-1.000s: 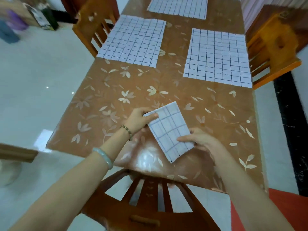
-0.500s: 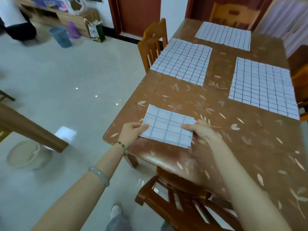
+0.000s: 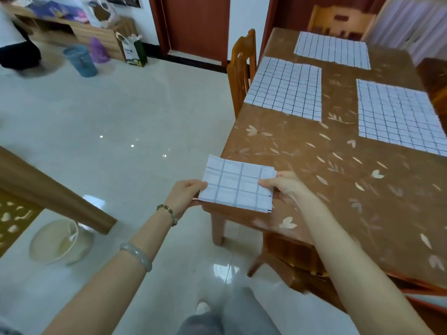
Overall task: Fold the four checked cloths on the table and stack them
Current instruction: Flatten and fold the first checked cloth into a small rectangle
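At the near left corner of the table, seen from the head camera, a folded cloth is gripped by both hands, its left part reaching out past the table's left edge over the tiled floor. Left hand is clamped on the cloth's left edge, thumb on top; right hand is clamped on the right edge, thumb on top and fingers below. Whether the cloth's underside touches the tabletop cannot be told. Layered edges show at the cloth's near right corner. Three unfolded checked cloths lie flat farther along the surface: one along the left edge, one near the far edge, one towards the right edge, each apart from the others with bare floral tabletop between. A broad bare stretch of surface separates the held cloth from these three. A wooden chair stands against the left edge beside the left-edge cloth; another chair sits tucked under the near edge. Open floor extends left of the table.
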The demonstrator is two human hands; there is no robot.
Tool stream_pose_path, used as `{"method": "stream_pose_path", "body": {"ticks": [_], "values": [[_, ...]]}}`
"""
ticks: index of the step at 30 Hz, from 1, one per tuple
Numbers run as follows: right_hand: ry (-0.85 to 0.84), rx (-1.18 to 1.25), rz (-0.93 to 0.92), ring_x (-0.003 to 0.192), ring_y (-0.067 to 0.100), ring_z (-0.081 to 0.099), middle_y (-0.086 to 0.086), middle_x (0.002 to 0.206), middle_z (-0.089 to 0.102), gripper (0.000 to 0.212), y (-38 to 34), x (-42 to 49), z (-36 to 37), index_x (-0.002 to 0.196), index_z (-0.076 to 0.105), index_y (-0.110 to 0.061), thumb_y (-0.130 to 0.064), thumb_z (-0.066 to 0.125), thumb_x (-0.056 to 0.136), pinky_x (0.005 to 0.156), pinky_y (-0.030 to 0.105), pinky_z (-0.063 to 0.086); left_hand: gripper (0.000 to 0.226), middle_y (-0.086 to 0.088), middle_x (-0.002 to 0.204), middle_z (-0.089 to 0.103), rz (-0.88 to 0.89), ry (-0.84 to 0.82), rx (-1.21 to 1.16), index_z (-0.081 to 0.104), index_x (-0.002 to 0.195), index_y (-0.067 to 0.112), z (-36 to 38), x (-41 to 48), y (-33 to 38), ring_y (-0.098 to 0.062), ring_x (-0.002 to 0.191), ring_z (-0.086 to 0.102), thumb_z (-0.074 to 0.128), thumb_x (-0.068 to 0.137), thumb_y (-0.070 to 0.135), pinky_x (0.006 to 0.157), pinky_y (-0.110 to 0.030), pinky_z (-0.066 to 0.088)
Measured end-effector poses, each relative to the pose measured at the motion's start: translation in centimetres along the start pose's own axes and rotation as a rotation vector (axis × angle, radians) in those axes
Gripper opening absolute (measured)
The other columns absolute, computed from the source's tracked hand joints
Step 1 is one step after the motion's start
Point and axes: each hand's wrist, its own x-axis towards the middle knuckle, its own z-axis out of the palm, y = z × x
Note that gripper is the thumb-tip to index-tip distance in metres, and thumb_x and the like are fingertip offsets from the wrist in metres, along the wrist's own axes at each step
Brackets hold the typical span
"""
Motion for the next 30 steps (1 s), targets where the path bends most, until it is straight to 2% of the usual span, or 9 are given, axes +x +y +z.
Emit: {"method": "stream_pose_path", "body": {"ticks": [5, 7, 10, 14, 17, 18, 22, 25, 30], "values": [[0.059, -0.033, 0.043, 0.076, 0.022, 0.067, 0.012, 0.091, 0.069, 0.018, 0.8, 1.5, 0.5, 0.089, 0.066, 0.0, 0.01, 0.071, 0.075, 0.066, 0.033, 0.057, 0.01, -0.004, 0.073, 0.064, -0.017, -0.009, 0.164, 0.069, 0.076, 0.007, -0.5, 2.9, -1.2, -0.013, 0.064, 0.06, 0.068, 0.085, 0.012, 0.057, -0.018, 0.053], [0.085, -0.034, 0.067, 0.079, 0.024, 0.067, 0.013, 0.095, 0.069, 0.018, 1.7, 2.6, 0.5, 0.086, 0.065, -0.003, 0.01, 0.07, 0.075, 0.073, 0.037, 0.058, 0.01, -0.006, 0.071, 0.062, -0.038, -0.024, 0.222, 0.069, 0.077, 0.005, -0.3, 4.4, -2.0, -0.013, 0.062, 0.056, 0.07, 0.084, 0.011, 0.056, -0.016, 0.054], [0.125, -0.05, 0.124, 0.091, 0.028, 0.065, 0.014, 0.101, 0.067, 0.026, 3.3, 4.7, 0.6, 0.099, 0.065, 0.001, 0.01, 0.071, 0.075, 0.087, 0.046, 0.054, 0.01, -0.007, 0.064, 0.059, -0.064, -0.012, 0.315, 0.07, 0.077, 0.003, -0.1, 6.7, -3.3, -0.014, 0.058, 0.053, 0.072, 0.082, 0.011, 0.056, -0.018, 0.054], [0.124, -0.076, 0.196, 0.091, 0.027, 0.062, 0.014, 0.099, 0.065, 0.03, 5.6, 7.3, 1.0, 0.108, 0.062, 0.008, 0.008, 0.069, 0.079, 0.083, 0.044, 0.053, 0.01, -0.007, 0.063, 0.063, -0.08, 0.04, 0.473, 0.071, 0.075, 0.006, 0.2, 9.3, -5.3, -0.018, 0.059, 0.058, 0.076, 0.077, 0.015, 0.061, -0.025, 0.056], [0.162, -0.191, 0.181, 0.083, 0.027, 0.061, 0.014, 0.089, 0.063, 0.009, 6.8, 8.9, 1.6, 0.079, 0.063, 0.002, 0.005, 0.071, 0.077, 0.082, 0.048, 0.053, 0.011, -0.004, 0.065, 0.065, -0.09, 0.066, 0.574, 0.07, 0.074, 0.011, 0.4, 10.4, -6.1, -0.019, 0.061, 0.06, 0.076, 0.076, 0.02, 0.069, -0.031, 0.056], [0.179, -0.246, 0.169, 0.079, 0.027, 0.061, 0.014, 0.085, 0.063, 0.013, 7.1, 9.6, 1.7, 0.072, 0.062, -0.001, 0.003, 0.074, 0.075, 0.079, 0.047, 0.054, 0.011, -0.001, 0.064, 0.064, -0.091, 0.068, 0.615, 0.07, 0.074, 0.013, 0.4, 10.8, -6.1, -0.019, 0.062, 0.061, 0.076, 0.076, 0.022, 0.07, -0.031, 0.055], [0.213, -0.445, 0.143, 0.068, 0.025, 0.06, 0.008, 0.066, 0.062, 0.019, 7.7, 10.9, 2.2, 0.063, 0.063, -0.006, -0.009, 0.08, 0.071, 0.056, 0.031, 0.046, 0.013, 0.005, 0.063, 0.061, -0.107, 0.074, 0.75, 0.068, 0.072, 0.017, 0.3, 11.3, -6.3, -0.018, 0.068, 0.06, 0.074, 0.078, 0.027, 0.067, -0.025, 0.046], [0.22, -0.592, 0.121, 0.067, 0.024, 0.06, 0.01, 0.069, 0.063, 0.033, 8.1, 11.4, 2.4, 0.051, 0.052, -0.018, -0.016, 0.079, 0.071, 0.058, 0.03, 0.04, 0.015, 0.003, 0.066, 0.063, -0.132, 0.053, 0.807, 0.065, 0.072, 0.018, 0.2, 11.8, -6.7, -0.021, 0.073, 0.064, 0.073, 0.078, 0.03, 0.065, -0.024, 0.045], [0.246, -0.652, 0.122, 0.067, 0.026, 0.058, 0.005, 0.057, 0.056, 0.036, 8.4, 11.8, 2.7, 0.05, 0.049, -0.019, -0.017, 0.079, 0.07, 0.057, 0.033, 0.042, 0.029, -0.001, 0.085, 0.061, -0.14, -0.003, 0.83, 0.05, 0.089, 0.014, -0.2, 12.1, -7.0, -0.022, 0.081, 0.058, 0.072, 0.079, 0.031, 0.069, -0.03, 0.043]]}}
